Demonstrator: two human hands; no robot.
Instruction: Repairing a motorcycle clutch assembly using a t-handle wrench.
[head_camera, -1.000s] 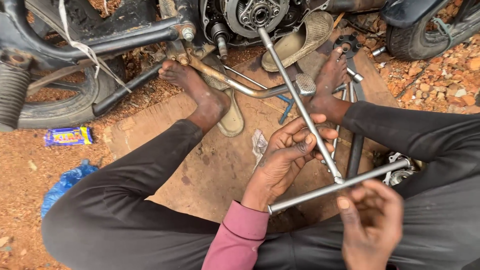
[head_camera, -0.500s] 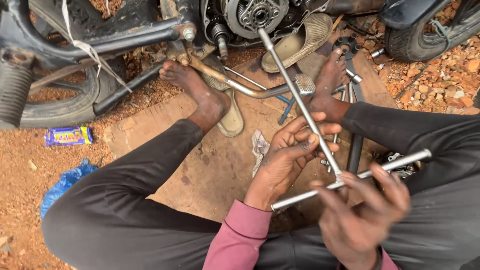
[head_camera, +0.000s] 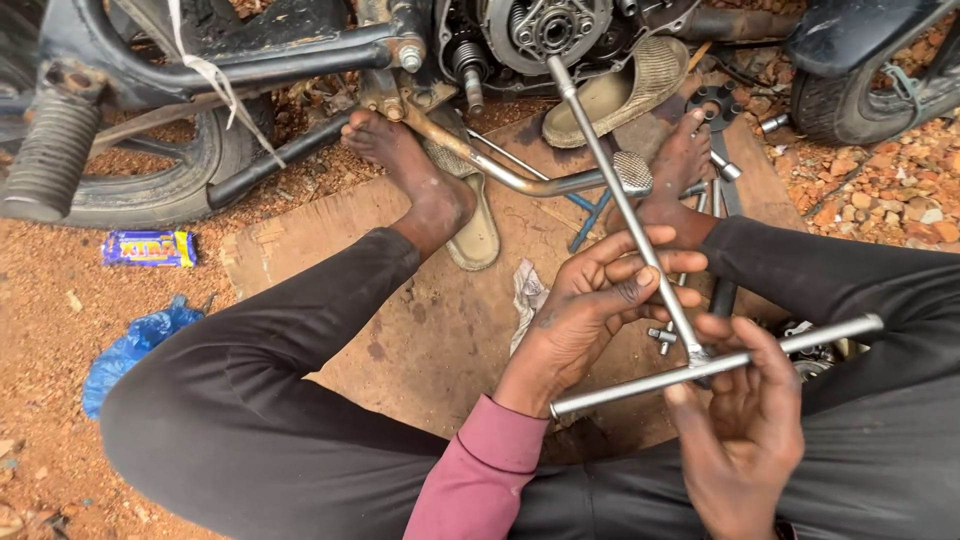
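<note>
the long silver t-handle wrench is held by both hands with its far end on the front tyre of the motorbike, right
Not quite. In the head view both hands, left and right, do hold the long silver T-handle wrench, but its far end sits on the round metal engine hub of the motorbike, not on a tyre.

Between the feet, T-handle wrench (head_camera: 640, 265), tip at the engine hub (head_camera: 548, 28) ahead; loose tools (head_camera: 722, 175) right, probably sockets; wrapper (head_camera: 150, 248) far left.

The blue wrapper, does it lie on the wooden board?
No, the blue wrapper lies on red dirt, left of the board.
</note>
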